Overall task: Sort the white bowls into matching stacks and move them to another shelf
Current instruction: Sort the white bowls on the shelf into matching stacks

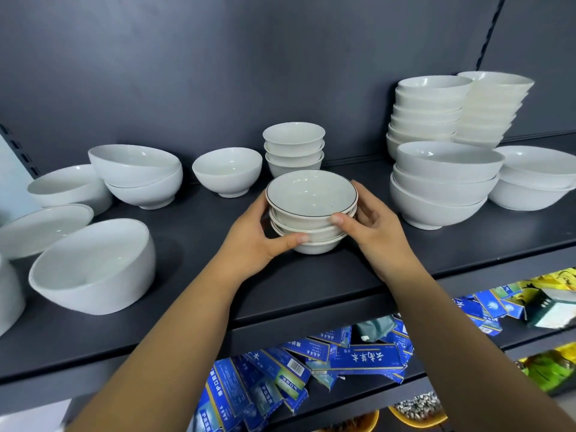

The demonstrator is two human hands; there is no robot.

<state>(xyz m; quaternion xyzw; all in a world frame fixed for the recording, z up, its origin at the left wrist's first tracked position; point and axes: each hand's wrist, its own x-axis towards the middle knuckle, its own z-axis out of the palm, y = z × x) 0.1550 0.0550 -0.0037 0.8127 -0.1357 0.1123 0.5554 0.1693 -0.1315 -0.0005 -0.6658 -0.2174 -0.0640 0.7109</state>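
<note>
Bowls with a thin dark rim (311, 210) sit in a little stack near the front of the dark shelf (358, 269), and I hold them from both sides. My left hand (254, 236) wraps one side with the thumb on the lowest bowl. My right hand (372, 224) wraps the other side. I think I should squeeze evenly, lift straight up, and keep the stack flat so no bowl slides off.

Shelf (296, 275) front free; bowls (436, 194) crowding sides.
</note>
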